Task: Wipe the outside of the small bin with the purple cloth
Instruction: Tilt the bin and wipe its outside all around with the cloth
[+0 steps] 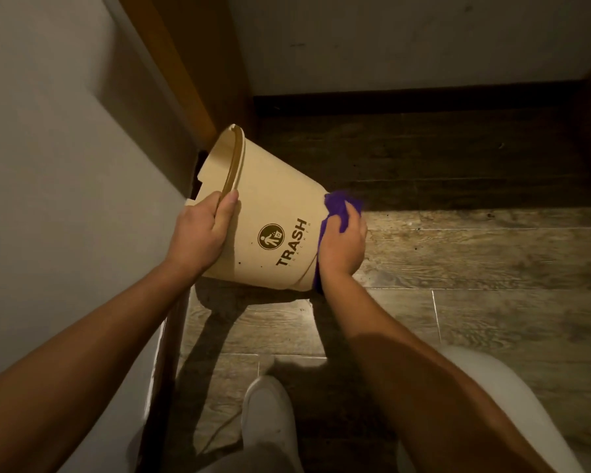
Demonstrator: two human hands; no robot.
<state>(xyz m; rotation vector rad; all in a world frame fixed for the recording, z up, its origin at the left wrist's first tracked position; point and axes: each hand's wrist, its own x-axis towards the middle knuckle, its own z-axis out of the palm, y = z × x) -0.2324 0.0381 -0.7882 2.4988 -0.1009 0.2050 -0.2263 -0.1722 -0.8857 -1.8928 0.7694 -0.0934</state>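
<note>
Small bin held tipped on its side, cloth at its base

Small bin (270, 213), beige with a "TRASH" print and round logo, is held tilted in the air above the wood-plank floor (475, 254), its open mouth turned toward the white wall (48, 165) on the left. The left hand (202, 233) has its grip clenched on the rim, thumb over the edge. The right hand (342, 245) has its grip grasping the purple cloth (338, 208), pressing it against the bin's base end. A white shoe (268, 421) shows on the floor below.
</note>
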